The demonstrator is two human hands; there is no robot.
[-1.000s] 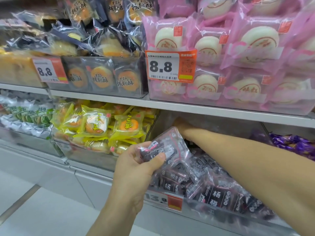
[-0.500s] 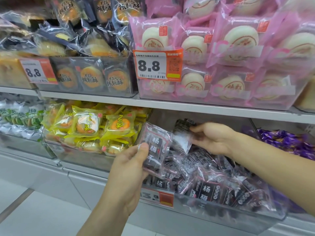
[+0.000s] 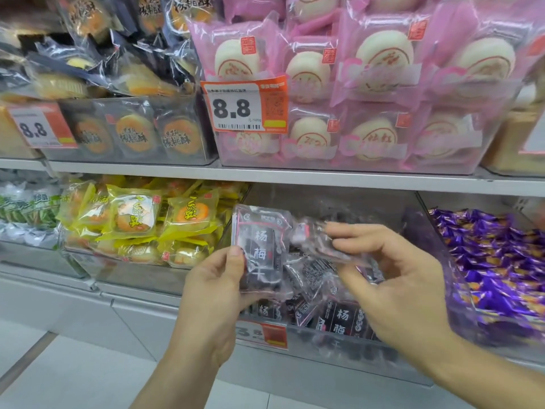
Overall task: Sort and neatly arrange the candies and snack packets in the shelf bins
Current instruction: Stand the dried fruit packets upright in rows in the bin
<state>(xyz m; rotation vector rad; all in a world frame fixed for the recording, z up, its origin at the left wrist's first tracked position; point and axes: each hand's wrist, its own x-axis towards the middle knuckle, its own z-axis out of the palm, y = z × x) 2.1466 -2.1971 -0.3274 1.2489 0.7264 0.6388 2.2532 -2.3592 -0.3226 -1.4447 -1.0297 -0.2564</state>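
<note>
Pinched between thumb and fingers, a dark plum packet (image 3: 261, 251) stands upright in the left hand (image 3: 216, 286), its long axis vertical and its printed face toward the camera, with the 3 characters reading top to bottom. It is held in front of the clear bin (image 3: 333, 340) on the lower shelf, over the bin's left end.

Just to the right, the right hand (image 3: 392, 278) pinches a second packet (image 3: 320, 237) by thumb and fingertips. This one lies roughly level, its long axis running left to right, and blur hides which way its print faces. 1 second ago this hand was reaching deep into the back of the bin; half a second ago it was lifting a packet out; now that packet has come forward beside the first. That suggests packets are being gathered from the loose heap to be matched in direction and set back in a tidy row, a step not yet done.

Below both hands, more dark packets (image 3: 339, 315) lie jumbled in the bin. Yellow packets (image 3: 132, 216) fill the bin to the left, purple candies (image 3: 483, 261) the one to the right.
</note>
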